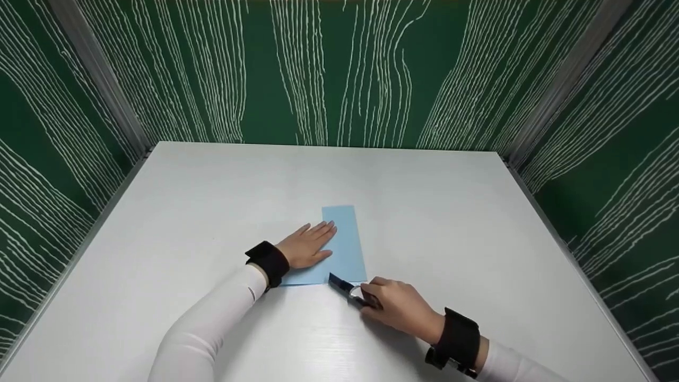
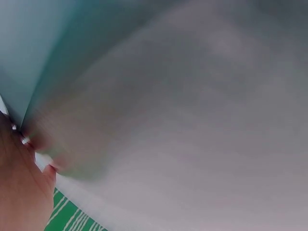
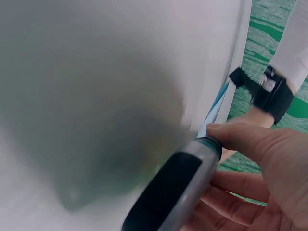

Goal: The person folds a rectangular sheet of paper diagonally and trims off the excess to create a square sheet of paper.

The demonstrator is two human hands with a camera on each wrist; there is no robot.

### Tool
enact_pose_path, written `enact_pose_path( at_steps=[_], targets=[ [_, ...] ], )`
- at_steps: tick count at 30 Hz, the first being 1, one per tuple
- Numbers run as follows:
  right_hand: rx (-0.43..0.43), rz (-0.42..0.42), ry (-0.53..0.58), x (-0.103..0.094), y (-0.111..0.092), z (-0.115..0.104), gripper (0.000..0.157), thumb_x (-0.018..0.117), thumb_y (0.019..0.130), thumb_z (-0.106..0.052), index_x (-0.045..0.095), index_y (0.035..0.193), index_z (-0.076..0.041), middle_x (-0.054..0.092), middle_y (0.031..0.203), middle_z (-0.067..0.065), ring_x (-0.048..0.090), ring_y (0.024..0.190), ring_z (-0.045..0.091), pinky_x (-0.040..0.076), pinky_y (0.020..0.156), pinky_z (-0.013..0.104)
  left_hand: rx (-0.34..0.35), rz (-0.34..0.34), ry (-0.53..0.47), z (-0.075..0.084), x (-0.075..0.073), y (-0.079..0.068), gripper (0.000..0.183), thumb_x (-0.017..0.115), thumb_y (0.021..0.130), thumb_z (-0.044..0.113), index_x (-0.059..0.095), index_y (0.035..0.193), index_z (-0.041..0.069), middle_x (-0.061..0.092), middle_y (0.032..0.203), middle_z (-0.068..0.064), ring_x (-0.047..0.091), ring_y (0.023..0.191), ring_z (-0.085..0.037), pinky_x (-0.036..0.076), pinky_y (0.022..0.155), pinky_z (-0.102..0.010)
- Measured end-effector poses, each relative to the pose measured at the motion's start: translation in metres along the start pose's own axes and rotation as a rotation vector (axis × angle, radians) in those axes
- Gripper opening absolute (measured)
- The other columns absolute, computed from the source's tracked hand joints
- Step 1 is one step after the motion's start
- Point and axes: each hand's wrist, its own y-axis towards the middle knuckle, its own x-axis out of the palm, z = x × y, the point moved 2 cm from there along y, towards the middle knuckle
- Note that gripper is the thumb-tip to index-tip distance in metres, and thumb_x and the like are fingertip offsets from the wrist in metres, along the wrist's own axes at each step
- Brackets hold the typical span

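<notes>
Starting at the far left, green panels [image 1: 48, 127] streaked with wavy white lines flank the white table [image 1: 238, 185], and in from the near edge comes a white sleeve [image 1: 196, 334], running up to a black wristband [image 1: 271, 262]. And here's the left hand [image 1: 306, 246], laid palm down, fingers straight and thumb held out to the side, gripping nothing, just resting on the blue paper [image 1: 347, 246]! That sheet lies flat near the middle of the table, its far end poking out past the fingertips, part of its left side hidden under the hand. Now right along its near edge: a black-and-grey tool [image 1: 339, 284], slanting in with its dark tip right at the paper; whether the two touch, I cannot tell. The right hand [image 1: 406, 307] has it firmly, fingers curled round the body, and the right wrist view shows the thumb pressed on the dark collar [image 3: 211, 143] at the end of the handle. Further right, a second black wristband [image 1: 459, 339], then another white sleeve [image 1: 512, 363] leading out of view at the near edge.
</notes>
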Motion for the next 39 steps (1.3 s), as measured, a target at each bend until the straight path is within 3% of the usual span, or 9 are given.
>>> enact_pose_path(
  at_steps=[4,10,13,27,34,39],
  targets=[
    [-0.028,-0.012,-0.008,0.005,0.001,-0.008,0.023,0.081,0.089,-0.024,0.071,0.104,-0.010,0.070,0.092,0.003,0.062,0.071,0.010,0.050,0.059,0.025,-0.001,-0.002,0.004,0.000,0.000,0.000,0.064,0.036,0.111,0.036,0.020,0.164,0.003,0.017,0.173,-0.015,0.015,0.163,-0.031,0.014,0.132,-0.052],
    [-0.012,-0.062,-0.001,0.009,0.002,-0.011,0.020,0.080,0.090,-0.026,0.064,0.092,-0.014,0.059,0.083,-0.003,0.041,0.065,0.002,0.033,0.058,0.020,-0.029,-0.038,-0.002,0.000,0.000,0.001,0.064,0.033,0.112,0.039,0.016,0.165,0.008,0.013,0.175,-0.010,0.012,0.164,-0.027,0.012,0.133,-0.050],
    [-0.007,-0.060,-0.001,0.010,0.003,-0.013,0.023,0.080,0.090,-0.026,0.061,0.087,-0.015,0.056,0.080,-0.004,0.037,0.064,0.000,0.031,0.058,0.020,-0.030,-0.043,0.004,-0.001,0.001,0.002,0.064,0.033,0.112,0.039,0.015,0.166,0.008,0.013,0.175,-0.009,0.012,0.164,-0.027,0.012,0.133,-0.050],
    [-0.019,-0.028,-0.025,0.012,0.002,-0.017,0.021,0.082,0.088,-0.026,0.068,0.094,-0.011,0.065,0.087,-0.001,0.044,0.065,0.001,0.038,0.055,0.020,-0.015,-0.029,0.003,0.001,-0.001,0.001,0.065,0.034,0.112,0.040,0.016,0.165,0.007,0.014,0.175,-0.011,0.013,0.163,-0.028,0.013,0.133,-0.050],
    [-0.007,-0.032,-0.019,0.013,0.002,-0.017,0.022,0.081,0.089,-0.027,0.071,0.097,-0.010,0.065,0.087,0.000,0.045,0.064,0.002,0.040,0.056,0.020,-0.028,-0.029,-0.025,0.001,-0.002,0.000,0.080,0.042,0.107,0.055,0.015,0.165,0.008,0.012,0.175,-0.010,0.012,0.164,-0.028,0.012,0.133,-0.052],
    [0.004,-0.036,-0.003,0.013,0.001,-0.017,0.021,0.081,0.089,-0.028,0.067,0.090,-0.012,0.063,0.085,-0.001,0.047,0.064,0.002,0.039,0.057,0.020,-0.040,-0.033,-0.017,-0.004,0.003,0.003,0.092,0.047,0.101,0.065,0.012,0.166,0.011,0.009,0.175,-0.007,0.009,0.164,-0.025,0.010,0.133,-0.050]
  ],
)
